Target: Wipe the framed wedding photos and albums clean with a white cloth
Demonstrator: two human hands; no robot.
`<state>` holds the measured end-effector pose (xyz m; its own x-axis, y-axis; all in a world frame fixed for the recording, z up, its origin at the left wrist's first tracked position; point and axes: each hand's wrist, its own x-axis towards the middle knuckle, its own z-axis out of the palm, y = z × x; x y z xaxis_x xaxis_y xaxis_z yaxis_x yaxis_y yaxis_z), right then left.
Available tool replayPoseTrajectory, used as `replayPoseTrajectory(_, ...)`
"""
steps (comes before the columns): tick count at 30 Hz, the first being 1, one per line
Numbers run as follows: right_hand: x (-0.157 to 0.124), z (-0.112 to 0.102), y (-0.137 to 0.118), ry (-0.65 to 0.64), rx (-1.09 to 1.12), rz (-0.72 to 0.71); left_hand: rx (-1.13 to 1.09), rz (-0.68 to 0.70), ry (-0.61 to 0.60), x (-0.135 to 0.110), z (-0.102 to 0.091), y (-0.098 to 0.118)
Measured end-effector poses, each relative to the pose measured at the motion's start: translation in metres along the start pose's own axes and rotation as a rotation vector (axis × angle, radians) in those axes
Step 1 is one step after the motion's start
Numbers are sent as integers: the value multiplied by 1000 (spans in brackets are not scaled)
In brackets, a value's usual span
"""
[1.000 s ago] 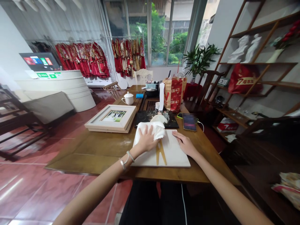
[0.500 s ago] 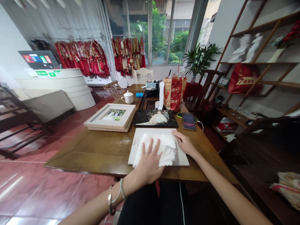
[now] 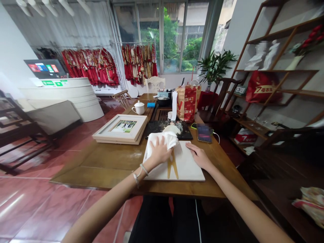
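A white flat board [image 3: 186, 167] with a wooden stand piece [image 3: 172, 166] on its back lies on the wooden table [image 3: 113, 165] in front of me. My left hand [image 3: 159, 152] presses a white cloth [image 3: 162, 140] flat on the board's far left part, fingers spread over the cloth. My right hand [image 3: 199, 156] lies flat and open on the board's right side, holding it still.
Stacked picture frames [image 3: 121, 128] lie to the left, a dark photo panel [image 3: 168, 129] just beyond the board, a phone [image 3: 204, 132] with a cable to the right. A white teapot [image 3: 138, 107], tea tray and red paper bag [image 3: 187, 101] stand farther back. Wooden shelves [image 3: 278, 71] rise at right.
My left hand has pushed the cloth from the board's near edge back up to its far left part, uncovering the wooden stand. The right hand has stayed put.
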<state>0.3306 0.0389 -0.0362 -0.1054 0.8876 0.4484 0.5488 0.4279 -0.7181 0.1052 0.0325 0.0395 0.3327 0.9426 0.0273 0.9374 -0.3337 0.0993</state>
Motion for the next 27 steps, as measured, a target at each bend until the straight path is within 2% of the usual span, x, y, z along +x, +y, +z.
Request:
replayPoseTrajectory(5,0,-3,-5,-27,5,-18,-1,52,33,4,8,47)
replayPoseTrajectory(9,0,-4,-9,-42,29,-43,5,104,46,-9,10,65)
replayPoseTrajectory(13,0,-4,-5,-41,63,-52,16,205,49,-53,10,72)
replayPoseTrajectory(16,0,-4,1,-31,77,-55,-11,298,-11,-93,8,76)
replayPoseTrajectory(19,0,-2,5,-22,79,-57,-36,353,-59,-118,5,78)
replayPoseTrajectory(22,0,-1,6,-20,74,-58,-42,330,-80,-119,3,79)
replayPoseTrajectory(27,1,-1,4,-20,60,-55,7,204,-33,-85,3,80)
